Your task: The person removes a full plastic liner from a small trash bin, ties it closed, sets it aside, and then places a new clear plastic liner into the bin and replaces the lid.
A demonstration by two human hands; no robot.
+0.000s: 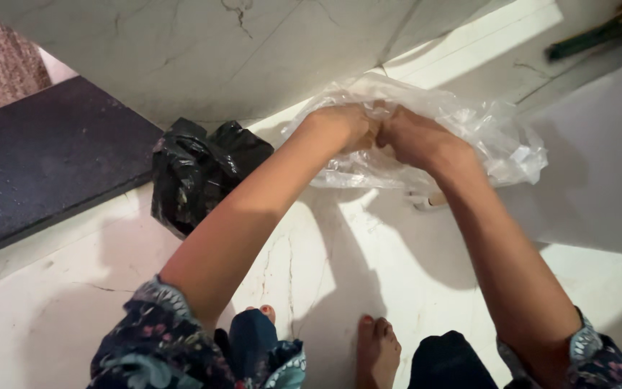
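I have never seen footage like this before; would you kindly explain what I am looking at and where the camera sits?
There is no machine here: a person wears the camera on the head, so this single view looks down along both bare arms to the floor, pale marble. The left hand and right hand meet, both gripping a clear plastic bag that rests on the floor. A crumpled black bag lies to its left, beside a dark step. The person's bare feet show at the bottom edge.
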